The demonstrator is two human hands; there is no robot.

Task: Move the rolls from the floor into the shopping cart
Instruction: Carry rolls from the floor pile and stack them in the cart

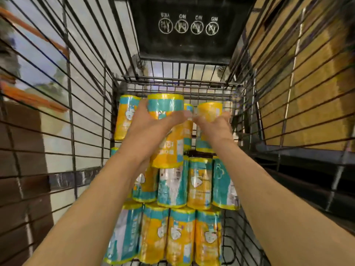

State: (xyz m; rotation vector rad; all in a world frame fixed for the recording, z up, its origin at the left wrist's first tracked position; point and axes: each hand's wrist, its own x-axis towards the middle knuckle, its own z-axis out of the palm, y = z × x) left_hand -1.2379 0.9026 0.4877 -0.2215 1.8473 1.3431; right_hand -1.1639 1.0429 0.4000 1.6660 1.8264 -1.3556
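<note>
From the left: the wire side wall of the shopping cart rises close beside my left forearm. My left hand has its grip wrapped around a yellow-and-teal roll, the roll's long axis running away from me toward the cart's far end. Just right of it, my right hand is curled around a second roll, same orientation; the 2 hands nearly touch. Both rolls sit above the stacked rolls already lying in rows on the cart bottom. I judge the open room lies ahead and below, in the far row before the end grid, under the black flap. To the right, the other wire wall hems in my right arm
</note>
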